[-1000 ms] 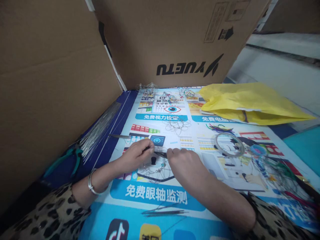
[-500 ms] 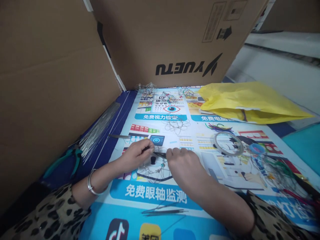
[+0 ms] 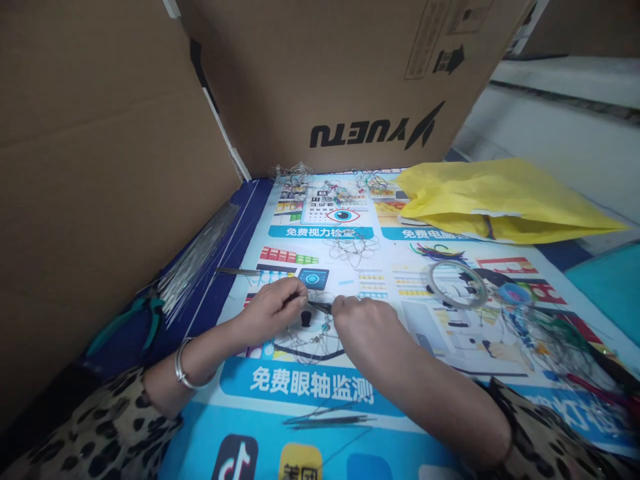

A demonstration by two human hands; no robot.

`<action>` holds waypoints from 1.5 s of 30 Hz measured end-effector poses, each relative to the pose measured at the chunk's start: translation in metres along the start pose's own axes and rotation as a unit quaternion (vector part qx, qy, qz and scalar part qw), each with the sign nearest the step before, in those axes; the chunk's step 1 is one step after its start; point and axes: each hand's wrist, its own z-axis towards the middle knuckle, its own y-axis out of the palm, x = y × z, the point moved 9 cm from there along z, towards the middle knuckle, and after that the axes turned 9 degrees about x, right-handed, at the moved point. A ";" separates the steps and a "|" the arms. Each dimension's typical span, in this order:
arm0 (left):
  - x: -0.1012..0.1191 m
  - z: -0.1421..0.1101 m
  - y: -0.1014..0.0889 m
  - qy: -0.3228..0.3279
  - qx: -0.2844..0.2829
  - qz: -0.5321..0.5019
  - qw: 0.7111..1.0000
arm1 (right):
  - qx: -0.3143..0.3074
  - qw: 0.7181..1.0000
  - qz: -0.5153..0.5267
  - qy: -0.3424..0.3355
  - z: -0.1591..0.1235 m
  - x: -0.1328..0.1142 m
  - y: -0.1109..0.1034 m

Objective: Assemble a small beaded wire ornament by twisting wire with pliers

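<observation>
Probably mid-grip: right hand wrapped round slim dark metal tool; left hand pinched, contents unclear; next move needs steadiness.

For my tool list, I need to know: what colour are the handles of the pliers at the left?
The handles are teal, best seen in the head view.

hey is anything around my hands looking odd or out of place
Mostly the cardboard behind them: its large lettering is upside down. At right, a heap of strands looks tangled and messy.
</observation>
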 end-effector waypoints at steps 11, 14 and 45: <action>0.008 -0.002 0.001 0.036 -0.005 0.013 0.999 | -0.096 0.994 0.043 0.034 0.003 0.006 0.001; 0.008 -0.002 0.002 0.036 -0.014 0.017 0.999 | -0.096 0.994 0.042 0.032 0.003 0.005 0.002; -0.001 -0.001 0.000 -0.046 0.027 0.014 0.998 | 0.023 0.998 -0.057 0.011 -0.024 0.019 -0.003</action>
